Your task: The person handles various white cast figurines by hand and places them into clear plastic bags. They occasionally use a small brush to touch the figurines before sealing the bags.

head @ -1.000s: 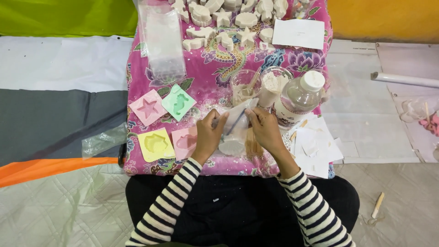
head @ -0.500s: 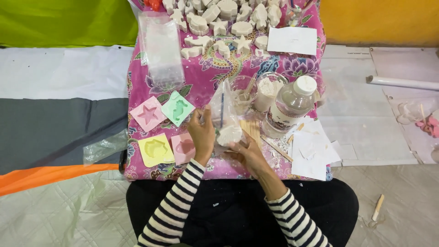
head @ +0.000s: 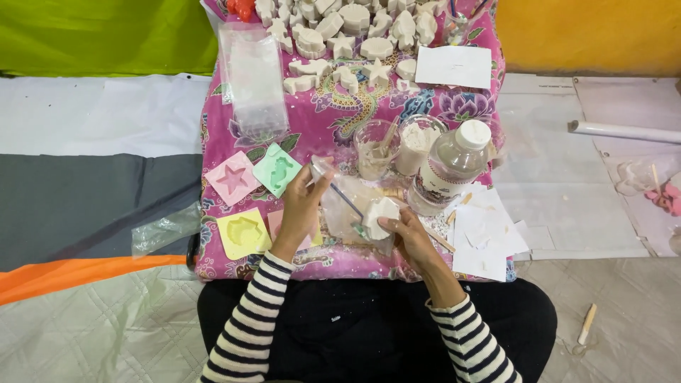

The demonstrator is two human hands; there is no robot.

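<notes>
I am seated at a low table covered with a pink flowered cloth (head: 326, 128), looking down at my two hands in black-and-white striped sleeves. My right hand (head: 411, 237) is curled around a small white plaster cast (head: 380, 216), fingers wrapped under and behind it, holding it just above the near edge of the cloth. My left hand (head: 301, 209) is partly closed, thumb and fingers pinched on the top edge of a clear plastic bag (head: 340, 209) that hangs between my hands. The cast sits at the mouth of the bag, touching it; I cannot tell whether it is partly inside.

Just left of my left hand lie four flat square moulds: a pink mould (head: 233, 177) with a star hollow, a green mould (head: 277, 169) with a seahorse hollow, a yellow mould (head: 242, 232), and another pink one mostly hidden under my left wrist.

Beyond my hands stand a clear cup (head: 374, 149) of beige mix with a stick in it, a second cup (head: 417, 145) of white powder, and a clear plastic bottle (head: 450, 167) with a white cap, all close together. Loose white paper sheets (head: 489, 237) lie to the right of my right hand, by the bottle.

At the far end of the cloth are many white plaster shapes (head: 340, 28), stars among them, a white card (head: 454, 65), and a stack of clear bags (head: 255, 78) on the left.
</notes>
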